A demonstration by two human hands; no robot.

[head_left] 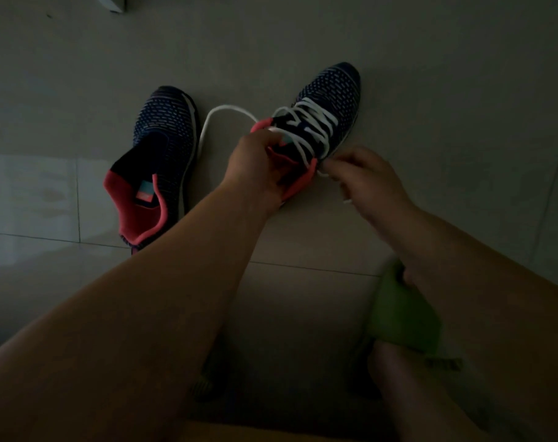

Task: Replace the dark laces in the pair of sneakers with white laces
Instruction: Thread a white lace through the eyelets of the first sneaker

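Observation:
Two dark knit sneakers with coral collars lie on the tiled floor. The left sneaker (162,148) has no lace in it. The right sneaker (330,100) carries a white lace (312,122) crossed through its eyelets, with one loose loop (220,114) arcing out to the left. My left hand (255,167) grips the collar and tongue of the right sneaker. My right hand (367,177) pinches the lace's other end beside the shoe's right edge near the top eyelet. The dim light hides the fingertips' detail.
A green cloth-like object (398,311) lies at the lower right by my leg. A dark patterned item (204,384) sits in shadow near the bottom. A pale object's corner (113,1) shows at the top left. Bare floor tiles (430,90) surround the shoes.

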